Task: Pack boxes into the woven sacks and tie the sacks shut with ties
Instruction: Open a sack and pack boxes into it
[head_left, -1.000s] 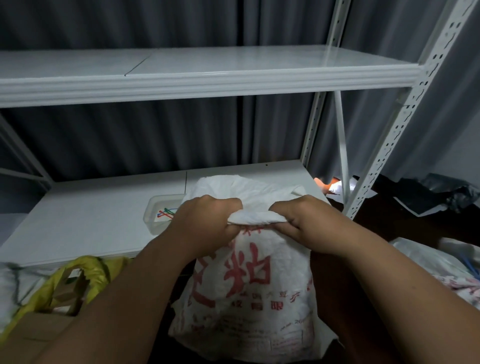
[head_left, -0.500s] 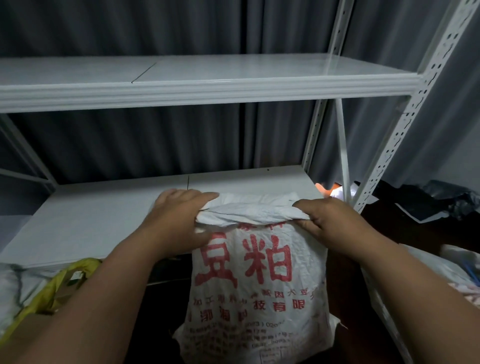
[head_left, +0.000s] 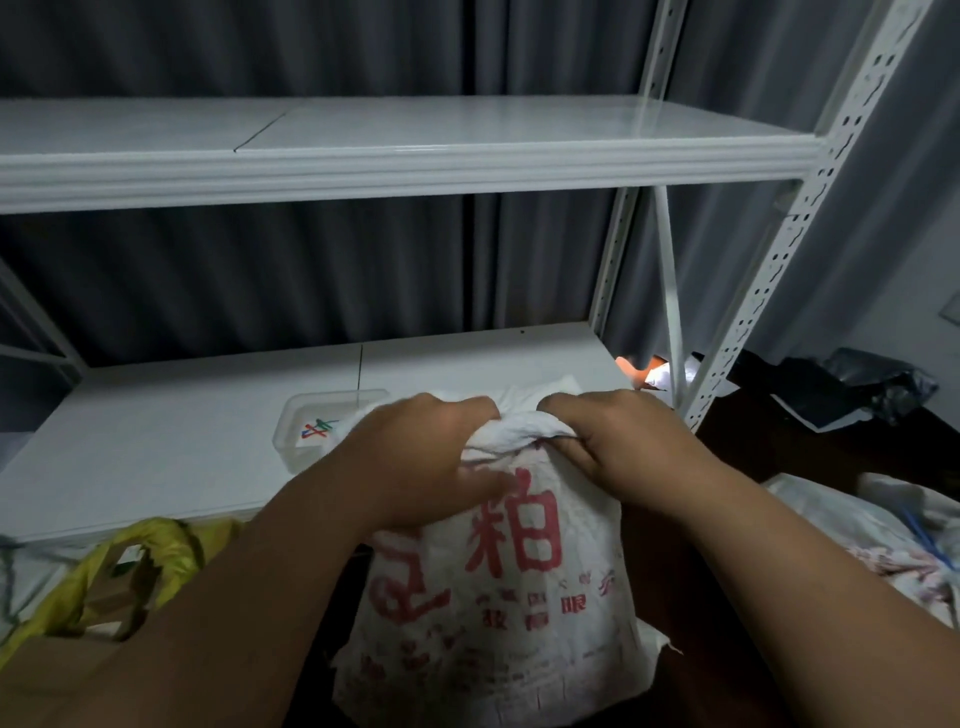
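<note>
Left hand (head_left: 421, 457): my fingers are curled over the gathered top of the woven sack (head_left: 498, 587), bunching the white cloth against my palm; knuckles up, thumb side toward the other hand.
Right hand (head_left: 623, 447): fingers bent and closed round the same gathered top from the right, knuckles up; the fingertips are tucked under the cloth, out of sight.
Hands together: near each other, a short twisted roll of cloth showing between them.
Forearms: both reach in from the bottom edge, meeting at the sack's top.
Woven sack: white with red printed characters, upright in front of the lower shelf (head_left: 171, 452), its body bulging below my hands. Contents hidden.
Ties (head_left: 318, 430): red, green and blue strips lying in a clear plastic tray (head_left: 296, 415) on the lower shelf, just left of my left hand.
Upper shelf (head_left: 395, 156): white metal, above the hands.
Yellow bag (head_left: 135, 566): crumpled at lower left, beside my left forearm.
Second sack (head_left: 883, 545): white, lying at the right edge, a blue strip on it.
Backdrop: dark grey curtain (head_left: 311, 275) behind the rack.
</note>
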